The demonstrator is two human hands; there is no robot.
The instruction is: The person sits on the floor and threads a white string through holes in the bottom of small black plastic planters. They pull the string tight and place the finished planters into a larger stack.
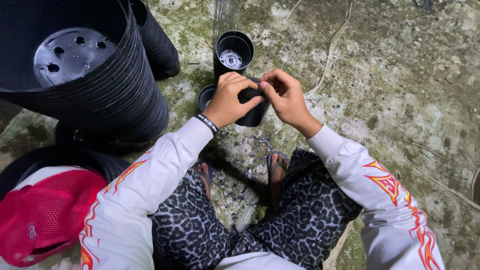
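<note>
Above the mossy concrete floor (400, 75), left hand (227, 100) and right hand (287, 97) both pinch the rim of a small black plastic pot (252, 112), judged light, thin-walled, flexible, best gripped at its stiffer rim.

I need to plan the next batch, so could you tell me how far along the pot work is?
Done, apparently: one small black pot stands upright apart on the ground. In hand: left hand and right hand both hold another black pot. Left: a large stack of nested pots beside the person.
</note>
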